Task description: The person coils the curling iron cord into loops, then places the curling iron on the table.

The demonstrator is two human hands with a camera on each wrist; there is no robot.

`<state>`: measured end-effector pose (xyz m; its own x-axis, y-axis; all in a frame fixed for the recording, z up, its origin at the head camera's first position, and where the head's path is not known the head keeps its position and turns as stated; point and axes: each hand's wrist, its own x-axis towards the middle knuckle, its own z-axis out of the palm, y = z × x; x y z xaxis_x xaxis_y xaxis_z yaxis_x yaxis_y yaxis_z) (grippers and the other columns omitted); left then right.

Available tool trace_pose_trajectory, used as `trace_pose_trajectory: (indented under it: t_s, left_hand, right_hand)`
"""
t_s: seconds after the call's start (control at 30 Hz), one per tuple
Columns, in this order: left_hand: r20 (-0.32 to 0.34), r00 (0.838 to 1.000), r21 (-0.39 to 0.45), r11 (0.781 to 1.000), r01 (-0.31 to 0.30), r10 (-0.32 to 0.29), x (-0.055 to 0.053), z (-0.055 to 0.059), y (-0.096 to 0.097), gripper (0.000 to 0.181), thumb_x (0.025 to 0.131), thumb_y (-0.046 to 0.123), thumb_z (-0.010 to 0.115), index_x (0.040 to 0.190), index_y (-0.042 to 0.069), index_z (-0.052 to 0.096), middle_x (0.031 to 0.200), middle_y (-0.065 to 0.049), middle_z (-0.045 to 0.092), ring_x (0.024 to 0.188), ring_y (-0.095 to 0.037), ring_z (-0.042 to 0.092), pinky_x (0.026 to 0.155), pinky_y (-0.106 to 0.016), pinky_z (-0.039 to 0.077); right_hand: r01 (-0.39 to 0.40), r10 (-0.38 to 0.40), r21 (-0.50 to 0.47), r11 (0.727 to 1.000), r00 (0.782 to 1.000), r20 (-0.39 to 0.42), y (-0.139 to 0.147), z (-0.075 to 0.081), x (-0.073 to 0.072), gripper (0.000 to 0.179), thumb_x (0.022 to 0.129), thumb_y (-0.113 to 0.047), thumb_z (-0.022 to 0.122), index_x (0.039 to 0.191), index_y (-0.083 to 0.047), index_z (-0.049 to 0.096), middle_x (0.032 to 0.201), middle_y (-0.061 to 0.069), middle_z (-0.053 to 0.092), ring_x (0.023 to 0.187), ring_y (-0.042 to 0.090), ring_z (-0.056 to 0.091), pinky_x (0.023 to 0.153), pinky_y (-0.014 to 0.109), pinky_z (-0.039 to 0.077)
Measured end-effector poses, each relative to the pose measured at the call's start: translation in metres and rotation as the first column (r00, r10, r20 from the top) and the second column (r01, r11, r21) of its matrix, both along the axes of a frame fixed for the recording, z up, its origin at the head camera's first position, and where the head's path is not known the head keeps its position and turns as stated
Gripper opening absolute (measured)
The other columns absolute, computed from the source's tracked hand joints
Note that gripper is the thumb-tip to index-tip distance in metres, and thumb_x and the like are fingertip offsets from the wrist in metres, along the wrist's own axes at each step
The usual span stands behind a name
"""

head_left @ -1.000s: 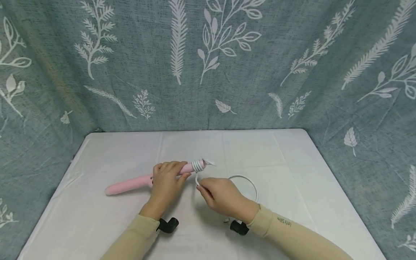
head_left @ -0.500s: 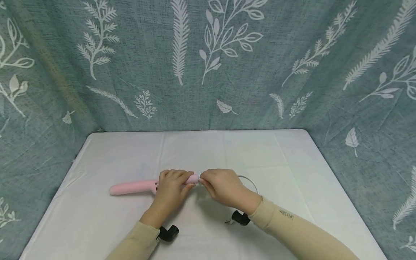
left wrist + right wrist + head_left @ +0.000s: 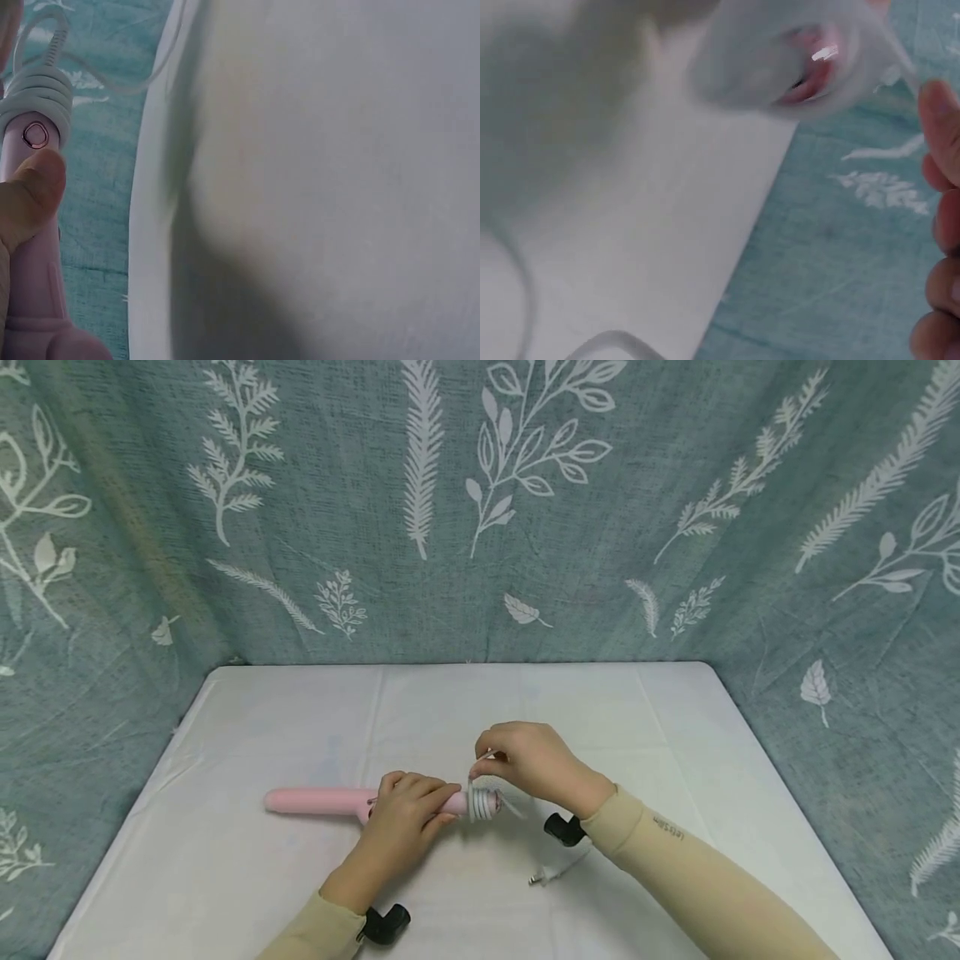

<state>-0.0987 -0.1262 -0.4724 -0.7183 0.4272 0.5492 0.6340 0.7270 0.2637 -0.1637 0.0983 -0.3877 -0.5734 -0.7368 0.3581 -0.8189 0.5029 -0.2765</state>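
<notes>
A pink curling iron point(image 3: 315, 801) lies level across the middle of the table in the head view. My left hand point(image 3: 408, 818) grips its handle, the thumb point(image 3: 37, 191) just below a ringed button point(image 3: 35, 135) in the left wrist view. White cord point(image 3: 482, 804) is wound in several turns round the handle's end. My right hand point(image 3: 536, 764) pinches the cord above those turns, where it runs taut. In the right wrist view the wound end point(image 3: 810, 67) is blurred, with the right fingers point(image 3: 941, 120) at the edge.
The cord's plug point(image 3: 542, 877) lies on the white-covered table point(image 3: 300, 885) below the right wrist. Each wrist wears a black camera mount point(image 3: 564, 829). A green leaf-patterned curtain point(image 3: 420, 610) hangs behind and at both sides.
My right hand has gone from below the handle, past its end, to above it, drawing the cord round. The iron has turned from slanted to level and shifted slightly right.
</notes>
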Motion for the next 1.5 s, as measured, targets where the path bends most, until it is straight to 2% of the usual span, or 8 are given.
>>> trace_pose_trajectory:
  t_s: [0.27,0.57,0.7,0.87,1.1,1.2,1.33,1.5]
  left_hand:
    - [-0.054,0.998,0.033,0.999,0.034,-0.033,0.005,-0.002,0.001,0.035,0.079,0.028,0.076,0.110,0.012,0.072,0.102,0.000,0.068,0.094,-0.018,0.060,0.089,-0.045,0.035]
    - [-0.113,0.992,0.105,0.993,0.060,-0.048,0.004,0.002,-0.002,0.037,0.085,0.030,0.070,0.114,0.008,0.069,0.102,-0.001,0.067,0.094,-0.020,0.060,0.088,-0.046,0.035]
    - [-0.121,0.992,0.116,0.991,0.060,-0.046,0.002,0.004,-0.003,0.037,0.083,0.028,0.071,0.114,0.008,0.069,0.103,-0.001,0.067,0.094,-0.021,0.060,0.087,-0.046,0.035]
    - [-0.105,0.994,0.122,0.991,0.052,-0.039,0.001,0.007,-0.002,0.037,0.085,0.031,0.068,0.114,0.008,0.069,0.103,-0.002,0.067,0.095,-0.023,0.060,0.087,-0.045,0.035]
    - [-0.113,0.991,0.095,0.992,0.081,-0.070,0.001,0.009,0.008,0.036,0.090,0.039,0.063,0.106,0.008,0.071,0.101,-0.001,0.067,0.095,-0.021,0.059,0.087,-0.045,0.036]
    - [-0.117,0.990,0.094,0.991,0.090,-0.079,0.001,0.010,0.010,0.037,0.091,0.040,0.062,0.107,0.007,0.071,0.101,-0.001,0.067,0.095,-0.020,0.059,0.088,-0.045,0.036]
    - [-0.085,0.994,0.129,0.988,0.085,-0.074,0.001,0.014,0.009,0.035,0.089,0.035,0.065,0.112,0.009,0.070,0.103,0.000,0.067,0.097,-0.020,0.059,0.090,-0.044,0.035]
    - [-0.081,0.995,0.156,0.985,0.070,-0.058,-0.001,0.019,0.008,0.037,0.082,0.026,0.072,0.115,0.010,0.068,0.104,-0.001,0.066,0.098,-0.023,0.059,0.089,-0.044,0.035]
  right_hand:
    - [0.017,-0.017,-0.005,1.000,0.999,0.030,0.004,-0.017,-0.009,0.017,0.083,-0.038,0.072,0.085,-0.021,0.072,0.076,-0.015,0.059,0.065,-0.002,0.051,0.059,0.017,0.043]
    - [0.033,-0.033,0.006,0.999,0.998,0.061,0.007,-0.044,-0.015,0.018,0.092,-0.038,0.062,0.089,-0.023,0.073,0.079,-0.016,0.058,0.069,-0.002,0.050,0.063,0.018,0.044]
    - [0.047,-0.046,-0.006,0.999,0.993,0.113,0.006,-0.052,-0.015,0.021,0.095,-0.036,0.060,0.093,-0.022,0.074,0.083,-0.014,0.063,0.072,-0.001,0.054,0.066,0.020,0.046]
    - [0.067,-0.061,-0.049,0.997,0.992,0.108,0.004,-0.051,-0.015,0.019,0.096,-0.035,0.060,0.091,-0.022,0.073,0.084,-0.014,0.065,0.072,-0.001,0.055,0.065,0.020,0.046]
    - [0.019,-0.026,-0.111,0.994,0.998,-0.063,0.002,-0.042,-0.018,0.020,0.094,-0.036,0.062,0.087,-0.020,0.071,0.078,-0.012,0.063,0.066,0.000,0.051,0.061,0.019,0.044]
    - [0.011,-0.023,-0.116,0.993,0.994,-0.103,0.004,-0.038,-0.020,0.019,0.093,-0.036,0.063,0.086,-0.020,0.071,0.077,-0.012,0.062,0.065,0.000,0.051,0.060,0.018,0.043]
    - [0.054,-0.062,-0.102,0.993,0.995,-0.082,0.009,-0.037,-0.023,0.015,0.091,-0.034,0.065,0.086,-0.020,0.071,0.078,-0.012,0.063,0.065,0.000,0.051,0.060,0.020,0.044]
    - [0.103,-0.101,-0.041,0.994,0.994,0.047,0.011,-0.042,-0.025,0.022,0.094,-0.039,0.059,0.088,-0.022,0.071,0.080,-0.013,0.064,0.066,0.001,0.052,0.061,0.022,0.045]
